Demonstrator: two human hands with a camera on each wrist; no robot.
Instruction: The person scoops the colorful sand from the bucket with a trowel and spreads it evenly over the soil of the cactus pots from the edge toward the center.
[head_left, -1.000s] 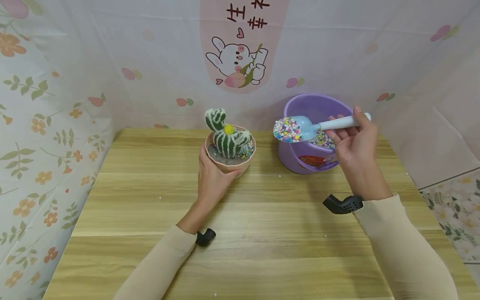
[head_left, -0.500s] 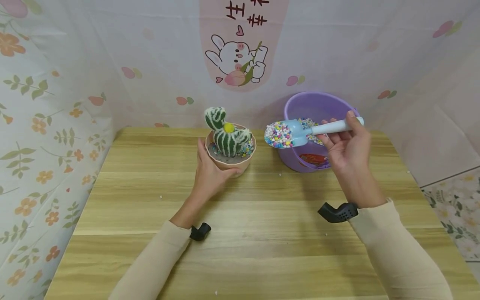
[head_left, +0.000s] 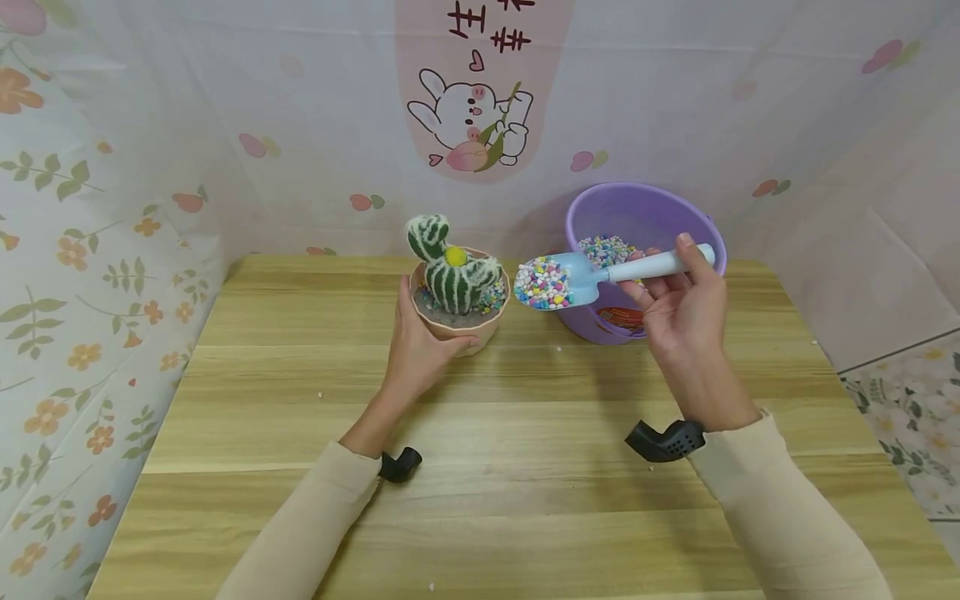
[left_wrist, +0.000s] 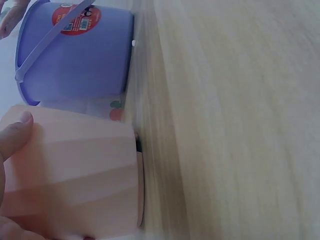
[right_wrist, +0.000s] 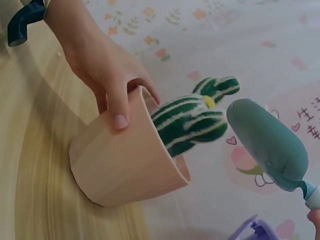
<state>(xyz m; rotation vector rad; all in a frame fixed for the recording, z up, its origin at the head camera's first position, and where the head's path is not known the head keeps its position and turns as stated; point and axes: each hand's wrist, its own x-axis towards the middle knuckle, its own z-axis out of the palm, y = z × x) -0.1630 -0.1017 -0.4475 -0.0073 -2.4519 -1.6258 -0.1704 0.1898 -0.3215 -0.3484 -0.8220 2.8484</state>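
Looks like the carry-over step: scoop loaded, load not yet over the pot. R hand holds the scoop by its pale handle, thumb on top, fingers curled under, palm up; blade is approx level w/ a heap of mixed-color pebbles on it. Tip is just beside the R side of the pot in the head view; R wrist view shows scoop & pot apart. L hand grips the pot, thumb round the near side, other fingers round the L side; pot seems upright on the bench, L of the purple bucket, which has more pebbles inside. Cactus w/ yellow flower stands in the pot; some pebbles lie on the R part of the gray soil, near part is bare. Next move prob. calls for R hand going a bit further L, tip over the rim, then a slow wrist roll so pebbles slide onto the bare soil, w/ L hand holding the pot steady. Risk: blade's heaped right to the tip, so a quick tilt could spill onto the bench; cactus also crowds the middle, so near side is prob. the best spot.
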